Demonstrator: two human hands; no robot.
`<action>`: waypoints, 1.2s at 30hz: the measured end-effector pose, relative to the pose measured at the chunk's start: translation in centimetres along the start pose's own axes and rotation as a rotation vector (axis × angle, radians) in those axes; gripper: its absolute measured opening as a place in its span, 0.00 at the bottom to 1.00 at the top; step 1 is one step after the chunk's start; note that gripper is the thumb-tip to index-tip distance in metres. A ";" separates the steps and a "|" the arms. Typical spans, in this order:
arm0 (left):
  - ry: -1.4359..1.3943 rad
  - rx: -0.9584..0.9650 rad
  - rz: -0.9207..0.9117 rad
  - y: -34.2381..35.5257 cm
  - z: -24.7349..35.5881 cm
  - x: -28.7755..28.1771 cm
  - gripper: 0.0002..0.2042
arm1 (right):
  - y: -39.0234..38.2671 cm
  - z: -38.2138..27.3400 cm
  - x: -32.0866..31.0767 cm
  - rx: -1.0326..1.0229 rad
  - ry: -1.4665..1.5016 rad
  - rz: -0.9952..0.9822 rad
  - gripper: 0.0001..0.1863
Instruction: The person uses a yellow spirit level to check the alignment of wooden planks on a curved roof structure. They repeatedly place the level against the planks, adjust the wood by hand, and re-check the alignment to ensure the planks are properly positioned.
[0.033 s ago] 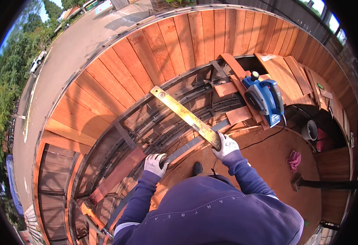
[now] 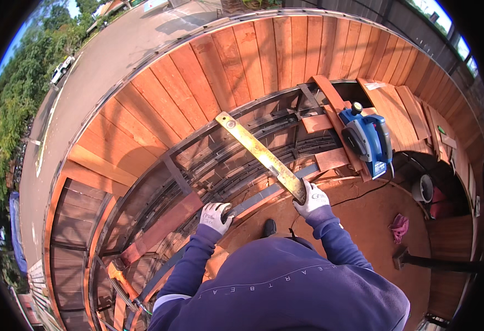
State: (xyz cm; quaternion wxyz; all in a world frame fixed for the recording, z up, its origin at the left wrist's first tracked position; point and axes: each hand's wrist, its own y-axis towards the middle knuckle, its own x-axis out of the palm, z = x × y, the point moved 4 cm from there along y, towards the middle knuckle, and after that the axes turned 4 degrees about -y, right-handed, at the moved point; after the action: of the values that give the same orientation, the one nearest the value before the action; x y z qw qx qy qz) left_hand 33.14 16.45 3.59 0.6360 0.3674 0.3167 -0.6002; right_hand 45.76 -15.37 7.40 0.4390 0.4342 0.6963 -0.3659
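A worn yellow spirit level (image 2: 258, 153) lies across the open part of a curved metal frame (image 2: 186, 140), its far end over the frame's outer rail. My right hand (image 2: 312, 199), in a white glove, is closed around the level's near end. My left hand (image 2: 217, 217), also gloved, has its fingers curled over the frame's inner rail (image 2: 259, 196), just right of a reddish-brown board (image 2: 162, 229) laid across the frame. The fingertips of my left hand are partly hidden.
A blue electric planer (image 2: 367, 140) rests on boards to the right, its cord trailing down. An orange tool (image 2: 121, 278) lies at lower left. Fitted planks (image 2: 220, 71) curve along the far side. A pink cloth (image 2: 399, 228) and a bucket (image 2: 422, 189) are at right.
The whole view has shifted slightly, so the scene sits a little further right and lower. Both hands keep their places on the level and the rail.
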 end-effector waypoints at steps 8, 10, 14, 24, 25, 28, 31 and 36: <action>-0.079 -0.064 0.222 -3.4 2.7 -0.1 0.17 | 1.0 -0.3 -0.7 -0.193 -0.065 0.215 0.49; -0.026 -0.024 0.368 -6.6 4.3 0.5 0.19 | 1.2 -0.8 -1.3 -0.270 -0.091 0.316 0.47; -0.153 -0.071 0.357 -13.8 5.3 2.7 0.17 | 0.1 -3.3 -1.2 -0.398 -0.048 0.364 0.43; -0.302 -0.744 -0.256 -36.3 -1.2 17.8 0.18 | -15.0 -8.9 7.8 -0.635 0.148 -0.177 0.34; -0.328 -0.814 -0.421 -38.5 -1.4 19.3 0.20 | -16.4 -7.7 9.6 -0.599 0.168 -0.329 0.34; -0.339 -0.941 -0.838 -45.2 -0.5 21.8 0.27 | -20.9 -2.8 12.9 -0.356 0.096 -0.519 0.32; -0.216 -0.787 -0.938 -50.8 -2.5 25.0 0.25 | -23.6 6.8 18.3 -0.096 -0.007 -0.594 0.31; -0.122 -0.948 -0.752 -51.9 -7.0 27.8 0.28 | -28.8 21.1 20.1 0.304 -0.051 -0.639 0.20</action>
State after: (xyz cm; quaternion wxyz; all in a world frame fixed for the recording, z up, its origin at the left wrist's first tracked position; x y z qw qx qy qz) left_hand -16.13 7.15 -28.14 0.4916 -0.1280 0.6205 -0.5974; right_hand 20.47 -38.67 -14.88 0.2502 0.2454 0.7234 -0.5949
